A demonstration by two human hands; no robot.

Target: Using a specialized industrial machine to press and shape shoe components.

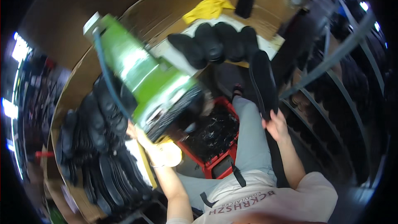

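Cardboard walls curved around your bench (269, 43), with dark racks (344, 99) rising off to your right. You sat with a red crate (226, 157) of black scraps between your knees.

Your left hand (155, 149) was closed around a green power tool (141, 74), raised and tilted, with its dark ribbed end low near your hand and its pale end pointing up toward the far left. A blue hose (105, 74) ran along its side. Motion blur hid how the fingers sat on it. Your right hand (275, 124) was pinched on the lower end of a black shoe sole (263, 83), which stood almost upright above your right knee, well apart from the tool.

More black soles (219, 41) lay in a row along the bench's far edge, beside a yellow cloth (207, 9) and a flat black piece (244, 3) at the far corner. A heap of black soles (99, 141) was stacked along the left edge.

By the look of it, you were at the step of working one sole with the tool, with sole and tool not yet brought together. The next move would call for steadying the sole over the crate and bringing the tool's working end to its edge with a firm grip, while you kept the hose off the stacks.
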